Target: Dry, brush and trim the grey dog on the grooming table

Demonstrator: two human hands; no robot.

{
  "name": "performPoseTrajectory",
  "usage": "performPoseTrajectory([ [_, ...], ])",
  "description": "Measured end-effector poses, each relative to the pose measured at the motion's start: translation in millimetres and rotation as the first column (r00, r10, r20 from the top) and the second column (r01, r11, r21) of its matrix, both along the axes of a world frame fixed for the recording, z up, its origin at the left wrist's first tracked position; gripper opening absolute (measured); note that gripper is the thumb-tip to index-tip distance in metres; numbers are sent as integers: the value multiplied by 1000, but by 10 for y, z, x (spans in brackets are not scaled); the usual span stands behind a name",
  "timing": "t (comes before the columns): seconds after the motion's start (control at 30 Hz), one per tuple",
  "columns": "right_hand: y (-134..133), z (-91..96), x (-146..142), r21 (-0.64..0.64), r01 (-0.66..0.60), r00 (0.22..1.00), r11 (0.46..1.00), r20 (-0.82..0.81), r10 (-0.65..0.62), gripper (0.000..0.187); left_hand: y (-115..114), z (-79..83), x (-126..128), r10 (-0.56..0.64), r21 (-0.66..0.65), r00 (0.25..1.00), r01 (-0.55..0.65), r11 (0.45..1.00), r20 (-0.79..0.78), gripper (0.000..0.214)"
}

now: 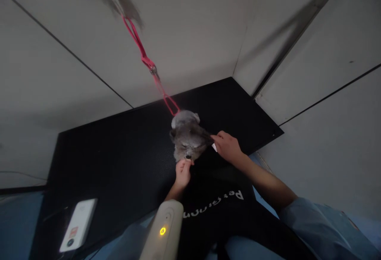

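A small grey dog (190, 137) is on the black table, facing me with its head tipped slightly. My left hand (183, 171) is closed at the dog's chin, just below its dark nose, with fingers pinched on the muzzle fur. At the other side, my right hand (226, 145) is closed on the dog's ear (206, 136), drawing it out sideways. A small white edge shows under the right fingers; what it belongs to is hidden. A pink leash (143, 53) with a metal clasp runs from above down behind the dog's head.
The black table (119, 160) has a ribbed top and stands against pale wall panels (190, 33). A white rectangular device (79, 224) lies near its front left corner. Close to me is a rounded pale device (163, 228) with a yellow light, over my black apron (214, 220).
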State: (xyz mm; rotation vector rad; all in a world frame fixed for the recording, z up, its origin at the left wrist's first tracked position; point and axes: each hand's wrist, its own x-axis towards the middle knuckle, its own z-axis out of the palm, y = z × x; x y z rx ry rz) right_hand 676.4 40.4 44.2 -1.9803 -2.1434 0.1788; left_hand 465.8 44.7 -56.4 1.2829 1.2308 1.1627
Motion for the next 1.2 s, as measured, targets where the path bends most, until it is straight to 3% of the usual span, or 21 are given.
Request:
performPoseTrajectory([
  [0.07,4,-25,2,4,88,996,996,-11,-88,32,-7,-20,-11,-4,1,1000,4,1000,1,49],
  [0.17,10,13,26,-4,-36,999,999,-30,36,33,-14,-30,8,-23,7,999,24,1000,-23,47],
  [0.23,26,100,58,-22,-65,998,998,12,65,31,-12,-34,43,-52,26,997,53,998,-55,45],
  [0.33,74,298,109,-2,14,992,1000,122,-13,28,-5,-53,106,-101,89,988,112,990,-113,40],
  [0.47,143,544,88,-45,-254,947,966,192,258,24,3,-98,147,-130,162,977,158,974,-167,35],
  [0.6,208,671,21,-47,-186,945,981,266,192,20,1,-147,148,-140,224,969,185,957,-203,35],
  [0.7,218,719,2,-70,-268,925,961,261,277,20,-1,-176,161,-120,282,971,177,943,-207,36],
  [0.77,195,729,11,-95,-277,920,956,262,292,21,-1,-182,179,-104,307,974,164,938,-201,36],
  [0.87,100,680,38,-63,-144,950,988,272,156,22,-3,-155,205,-85,294,978,139,946,-189,38],
  [1.03,-144,455,42,-78,-325,931,943,148,333,26,-24,-54,226,-92,220,984,125,967,-154,41],
  [1.2,-198,360,65,-28,-290,945,957,152,290,26,-50,34,228,-50,176,987,77,981,-154,43],
])
